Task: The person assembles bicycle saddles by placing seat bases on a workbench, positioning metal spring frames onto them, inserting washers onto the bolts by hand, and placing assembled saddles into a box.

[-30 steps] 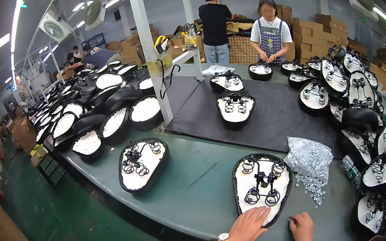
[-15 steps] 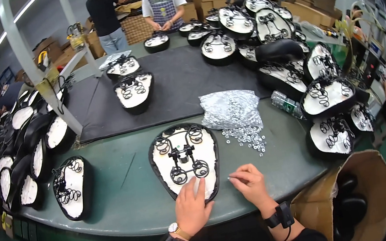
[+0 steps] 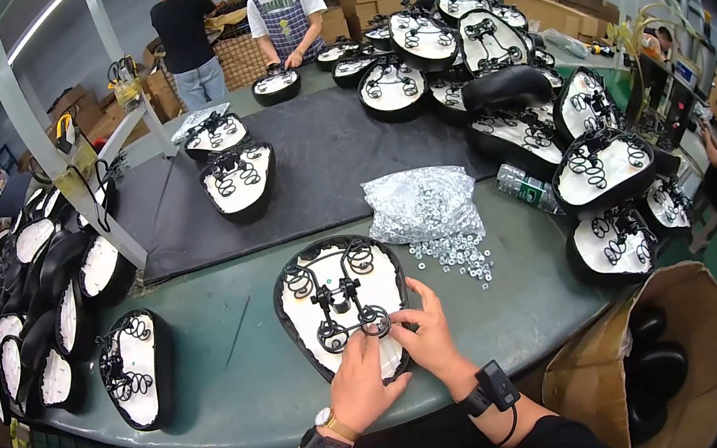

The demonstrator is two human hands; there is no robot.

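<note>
An upturned bicycle saddle (image 3: 302,311) lies before me, its white underside fitted with a black wire frame (image 3: 341,296) and coil springs. My left hand (image 3: 362,386) rests on its narrow near end, fingers stretched out, with the fingertips by the near coils. From the right, my right hand (image 3: 426,333) reaches in with thumb and fingers pinched at the near right coil (image 3: 375,320). What the pinch holds is hidden. Beyond the saddle, a clear plastic bag of small metal nuts (image 3: 422,203) lies with loose nuts (image 3: 461,257) spilled in front.
Another upturned saddle (image 3: 137,368) lies to the left, and two more (image 3: 239,181) sit on the black mat (image 3: 318,137). Saddles are piled at right (image 3: 601,174) and far left. A plastic bottle (image 3: 524,185) lies beside the bag. A cardboard box (image 3: 585,375) stands lower right. A person (image 3: 288,21) works across the table.
My right hand has moved left from the bare tabletop onto the saddle's near right coil. A small shiny piece visible at its fingertips before is now hidden. My left hand stays on the saddle.
</note>
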